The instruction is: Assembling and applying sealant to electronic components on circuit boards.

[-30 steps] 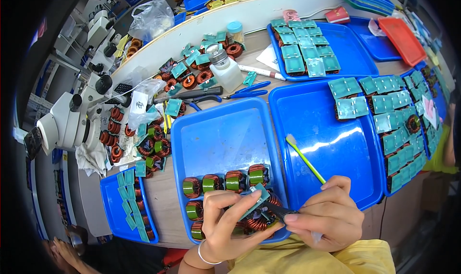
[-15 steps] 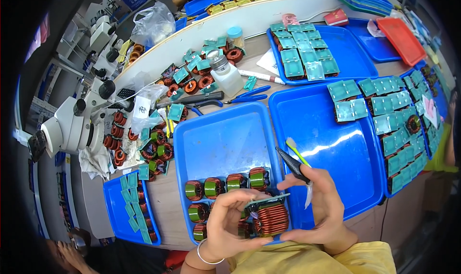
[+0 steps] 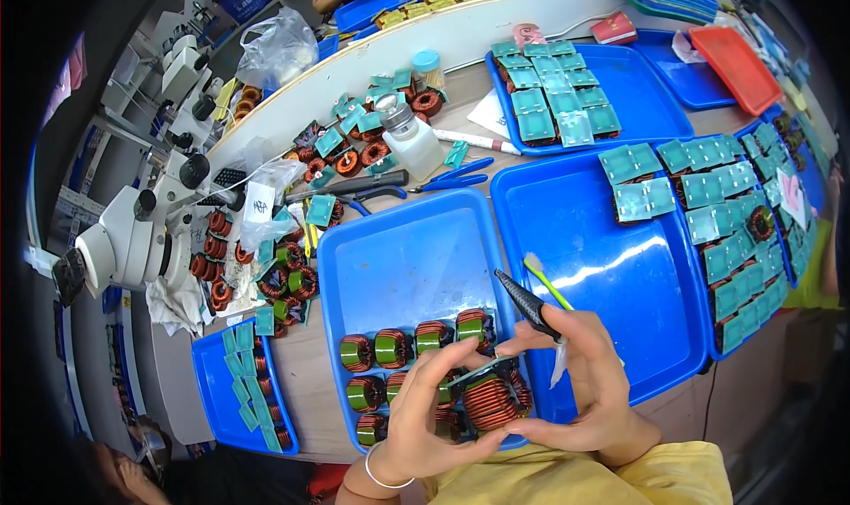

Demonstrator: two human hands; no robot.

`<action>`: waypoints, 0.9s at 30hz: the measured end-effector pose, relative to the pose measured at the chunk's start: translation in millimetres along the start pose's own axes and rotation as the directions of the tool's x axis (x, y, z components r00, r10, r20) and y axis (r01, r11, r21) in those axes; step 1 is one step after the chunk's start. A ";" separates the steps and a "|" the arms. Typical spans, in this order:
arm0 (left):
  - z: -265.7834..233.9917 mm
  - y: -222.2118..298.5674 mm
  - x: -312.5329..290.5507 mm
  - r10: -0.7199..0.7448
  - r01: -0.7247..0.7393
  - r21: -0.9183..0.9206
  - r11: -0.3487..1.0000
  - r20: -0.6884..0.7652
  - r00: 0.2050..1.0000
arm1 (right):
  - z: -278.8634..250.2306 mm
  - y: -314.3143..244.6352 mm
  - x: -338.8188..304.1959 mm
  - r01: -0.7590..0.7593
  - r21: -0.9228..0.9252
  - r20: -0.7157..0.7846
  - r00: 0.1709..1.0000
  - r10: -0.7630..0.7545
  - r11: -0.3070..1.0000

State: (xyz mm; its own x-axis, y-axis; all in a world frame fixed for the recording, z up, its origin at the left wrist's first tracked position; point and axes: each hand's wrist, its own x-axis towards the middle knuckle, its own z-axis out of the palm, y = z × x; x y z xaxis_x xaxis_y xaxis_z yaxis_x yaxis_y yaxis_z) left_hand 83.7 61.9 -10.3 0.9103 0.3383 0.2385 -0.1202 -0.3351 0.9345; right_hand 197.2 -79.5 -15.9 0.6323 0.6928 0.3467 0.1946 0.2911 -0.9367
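Note:
Over the near end of the middle blue tray (image 3: pixel 407 231), a copper-wound coil (image 3: pixel 490 405) with a green circuit board (image 3: pixel 478 372) along its upper side is held between both hands. My left hand (image 3: pixel 425 416) closes on its left side, fingers at the board and thumb below. My right hand (image 3: pixel 589 390) steadies the coil from the right with its thumb, while its fingers also hold a black tapered tool (image 3: pixel 529 305) pointing up and left. A green-handled brush (image 3: pixel 547 279) passes behind that hand; whether it is gripped, I cannot tell.
Coils with green bands (image 3: pixel 390 348) stand in rows beneath my hands. Board-topped coils fill a right-hand tray (image 3: pixel 651 266) and a far tray (image 3: pixel 642 89). Pliers (image 3: pixel 456 176), a pump bottle (image 3: pixel 414 142) and loose coils lie beyond. A microscope (image 3: pixel 115 239) stands left.
The coil has tilted between my hands, its board now sloping more and its right end showing more. My left fingers have shifted along the board. The black tool remains in my right hand.

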 end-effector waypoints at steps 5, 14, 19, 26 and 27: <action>-7.7 1.3 5.6 0.043 -0.046 0.033 0.998 0.088 0.995 | -3.0 2.1 2.5 0.057 -0.068 0.019 0.998 -0.056 0.996; -3.9 4.3 -1.8 -0.078 0.076 -0.233 0.970 -0.002 0.997 | -5.7 5.4 -4.1 -0.024 0.008 0.138 0.990 0.023 1.000; -6.5 -0.8 -1.2 0.038 -0.035 -0.137 0.990 0.019 0.999 | -5.7 4.8 -6.3 -0.086 0.023 0.148 0.986 0.081 0.996; -9.2 -1.0 -2.3 0.075 -0.074 -0.032 0.997 0.038 0.996 | -6.3 7.2 -6.7 -0.013 -0.033 0.135 0.991 0.017 0.999; -10.1 -0.5 -1.9 0.076 -0.074 -0.035 0.997 0.039 0.996 | -8.3 6.3 -6.8 -0.013 -0.035 0.133 0.991 0.018 0.999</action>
State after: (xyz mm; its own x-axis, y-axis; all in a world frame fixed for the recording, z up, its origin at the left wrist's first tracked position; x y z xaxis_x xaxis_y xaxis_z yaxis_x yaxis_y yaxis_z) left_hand 78.0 70.2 -8.6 0.9135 0.2773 0.2978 -0.2011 -0.3287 0.9228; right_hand 200.4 -87.8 -24.5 0.5300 0.7798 0.3333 0.2123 0.2586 -0.9424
